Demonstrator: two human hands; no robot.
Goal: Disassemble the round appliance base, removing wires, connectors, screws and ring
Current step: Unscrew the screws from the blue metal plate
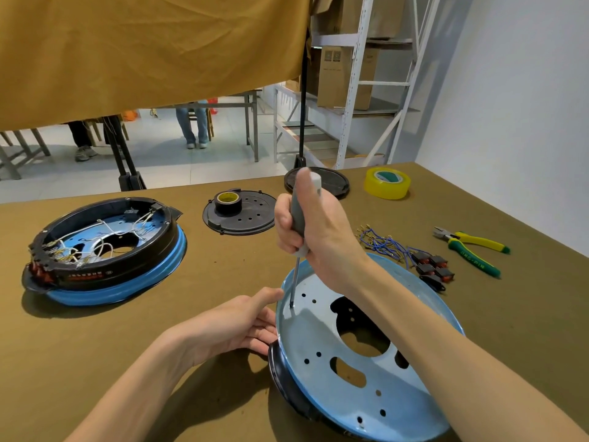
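Observation:
A round light-blue metal base plate with holes and cut-outs lies tilted at the near right, a black ring under its left edge. My right hand grips a grey-handled screwdriver held upright, its tip set on a screw near the plate's left rim. My left hand holds the plate's left edge, thumb on the rim, fingers beneath. Removed blue wires with connectors and black-red switches lie to the right.
A second base, still wired, sits at the left. Behind are a black perforated cover carrying a black tape roll, another black disc, yellow tape and yellow-green pliers. The table's right edge runs near the pliers.

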